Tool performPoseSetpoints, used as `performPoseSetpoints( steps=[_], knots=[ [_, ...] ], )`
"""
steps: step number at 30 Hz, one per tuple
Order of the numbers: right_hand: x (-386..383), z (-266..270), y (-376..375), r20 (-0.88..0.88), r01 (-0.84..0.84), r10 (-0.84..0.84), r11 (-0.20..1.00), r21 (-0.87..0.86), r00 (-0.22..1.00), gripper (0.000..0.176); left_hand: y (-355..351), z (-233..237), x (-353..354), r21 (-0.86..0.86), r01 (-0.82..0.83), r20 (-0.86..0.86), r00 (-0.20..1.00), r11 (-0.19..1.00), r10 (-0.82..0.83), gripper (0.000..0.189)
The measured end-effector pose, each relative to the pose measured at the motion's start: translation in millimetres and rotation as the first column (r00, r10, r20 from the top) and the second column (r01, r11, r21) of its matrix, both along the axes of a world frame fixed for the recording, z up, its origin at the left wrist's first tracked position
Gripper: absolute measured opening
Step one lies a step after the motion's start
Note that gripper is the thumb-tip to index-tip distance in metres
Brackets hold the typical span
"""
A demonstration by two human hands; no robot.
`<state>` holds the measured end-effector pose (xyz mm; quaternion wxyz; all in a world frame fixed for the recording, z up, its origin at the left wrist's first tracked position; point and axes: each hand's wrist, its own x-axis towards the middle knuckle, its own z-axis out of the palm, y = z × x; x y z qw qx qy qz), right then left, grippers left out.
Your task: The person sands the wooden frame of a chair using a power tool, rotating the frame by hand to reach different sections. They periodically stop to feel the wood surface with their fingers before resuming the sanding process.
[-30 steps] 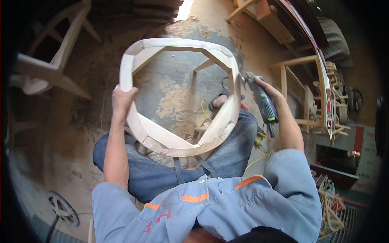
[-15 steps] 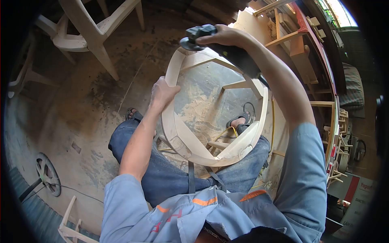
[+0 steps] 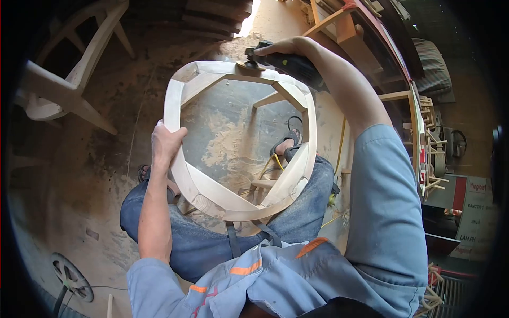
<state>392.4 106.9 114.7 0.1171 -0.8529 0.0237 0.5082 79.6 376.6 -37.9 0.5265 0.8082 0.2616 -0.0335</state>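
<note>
A pale, rounded wooden seat frame [image 3: 172, 106] with legs beneath it rests over my lap, between my knees. My left hand [image 3: 167, 142] is closed around its left side, thumb over the inner edge. At the far rail, my right hand [image 3: 289, 46] grips a dark angle grinder [image 3: 297, 68] by its body. The grinder's flat disc [image 3: 250, 66] sits right at the top edge of that rail. Inner corner braces cross the frame's corners.
Wooden chair frames [image 3: 79, 79] stand at the upper left. A yellow cable [image 3: 342, 138] runs on the dusty floor [image 3: 138, 106] at right. Stacked boards [image 3: 214, 16] lie at the far side; a wheel-like base [image 3: 71, 275] is at lower left.
The grinder's disc has moved from the frame's far left corner to the middle of the far rail. The frame appears turned and further left; my left hand still holds its left side.
</note>
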Motion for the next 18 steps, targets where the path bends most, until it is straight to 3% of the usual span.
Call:
performPoseSetpoints(
  steps=[6,8,9,12,16,18],
  knots=[
    [-31,23,-146,0.137,0.395,-0.38,0.914,-0.096,0.915,0.071,-1,-8,0,-0.032,-0.005,0.053,0.999,0.999,0.007,0.041],
    [-48,17,-188,0.11,0.522,-0.519,0.853,-0.002,0.848,0.066,-1,-7,0,-0.045,-0.008,0.056,0.998,0.999,0.01,0.041],
    [-54,3,-213,0.046,0.557,-0.566,0.82,0.129,0.823,0.063,-1,-9,0,-0.049,-0.009,0.052,0.999,0.999,0.012,0.04],
    [-115,-2,-229,0.064,0.731,-0.765,0.633,0.256,0.64,0.065,1,-8,1,-0.073,0.012,0.029,1.0,0.997,-0.01,0.04],
    [-173,-44,-251,-0.026,0.76,-0.873,0.408,0.506,0.487,0.064,3,-21,5,-0.088,0.019,0.035,0.999,0.996,-0.016,0.041],
    [-204,-57,-251,0.009,0.819,-0.93,0.328,0.47,0.368,0.057,6,-21,6,-0.104,0.035,0.005,0.999,0.994,-0.035,0.046]
  ],
)
